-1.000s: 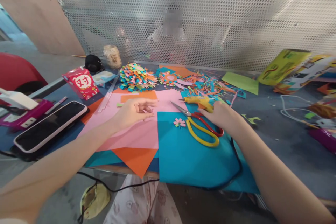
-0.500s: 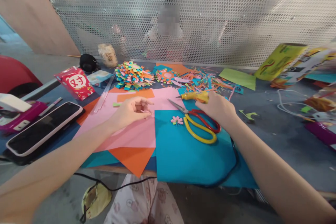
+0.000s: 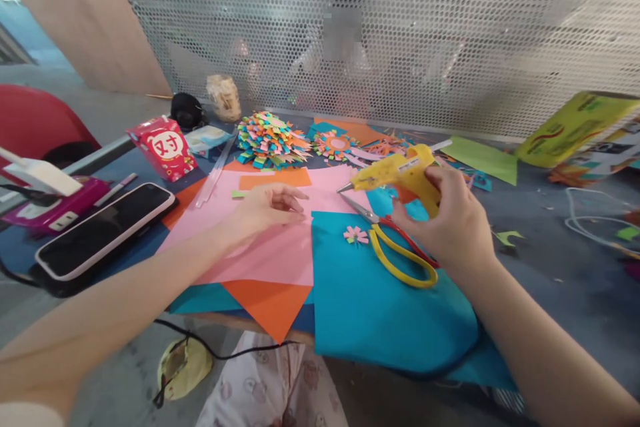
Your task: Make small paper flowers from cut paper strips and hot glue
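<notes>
**Inspector:** Report the right hand.

**Assistant:** The right hand (image 3: pixel 453 223) is closed round the handle of a yellow glue gun (image 3: pixel 400 173), held clear above the worktop (image 3: pixel 560 280). The nozzle points left and slightly down, over the far edge of the blue sheet (image 3: pixel 380 307). A black cord runs along that sheet's near right edge — whether it joins the gun cannot be told.

**Inspector:** And the left?

**Assistant:** The left hand (image 3: pixel 267 207) holds nothing. It is loosely open, fingers half curled and pointing right, resting on the pink sheet (image 3: pixel 270 247).

**Inspector:** What lies between the hands?

**Assistant:** A pair of scissors (image 3: pixel 395 247) with one yellow and one red loop lies on the blue sheet, blades shut, tip under the gun's nozzle. Just left of the scissors is a small pink paper flower (image 3: pixel 355 235), flat on the same sheet.

**Inspector:** The rest of the worktop?

**Assistant:** An orange sheet (image 3: pixel 270 303) shows from under the pink one at the near edge. Farther back — a mound of multicoloured fringed paper (image 3: pixel 270 140), a smaller paper rosette (image 3: pixel 337 145), and loose scraps. At the left lie a phone (image 3: pixel 103 230), screen dark, and a red packet (image 3: pixel 165 147). A perforated metal screen (image 3: pixel 400 27) stands behind the worktop.
</notes>
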The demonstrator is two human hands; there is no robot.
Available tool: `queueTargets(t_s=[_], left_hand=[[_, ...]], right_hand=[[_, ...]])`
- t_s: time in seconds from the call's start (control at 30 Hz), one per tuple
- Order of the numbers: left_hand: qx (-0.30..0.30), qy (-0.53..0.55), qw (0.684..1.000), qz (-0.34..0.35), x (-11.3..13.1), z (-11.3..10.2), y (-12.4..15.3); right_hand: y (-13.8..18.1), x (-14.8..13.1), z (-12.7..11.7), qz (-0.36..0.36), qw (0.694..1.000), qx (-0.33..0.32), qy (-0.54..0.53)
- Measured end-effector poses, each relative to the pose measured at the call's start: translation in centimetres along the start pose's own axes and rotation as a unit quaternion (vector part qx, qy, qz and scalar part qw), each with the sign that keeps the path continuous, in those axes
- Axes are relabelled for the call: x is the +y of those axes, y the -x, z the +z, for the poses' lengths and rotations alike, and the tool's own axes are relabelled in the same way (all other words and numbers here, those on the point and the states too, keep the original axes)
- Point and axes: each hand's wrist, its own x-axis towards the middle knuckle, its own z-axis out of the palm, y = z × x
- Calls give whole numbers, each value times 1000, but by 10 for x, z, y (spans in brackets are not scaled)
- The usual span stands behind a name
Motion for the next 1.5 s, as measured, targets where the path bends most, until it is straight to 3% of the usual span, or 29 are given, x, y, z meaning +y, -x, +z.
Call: queueTargets(t_s=[0.17, 0.3, 0.57, 1.5], left_hand=[[27, 99, 992, -79, 6, 3, 2], [2, 163, 981, -103, 3, 1, 1], [-19, 161, 983, -92, -2, -2, 0], [2, 157, 985, -73, -3, -6, -2]], right_hand=[[7, -11, 0, -157, 983, 83, 46], [7, -15, -3, -200, 974, 83, 58], [5, -16, -3, -264, 960, 69, 57], [3, -16, -5, -284, 952, 76, 89]])
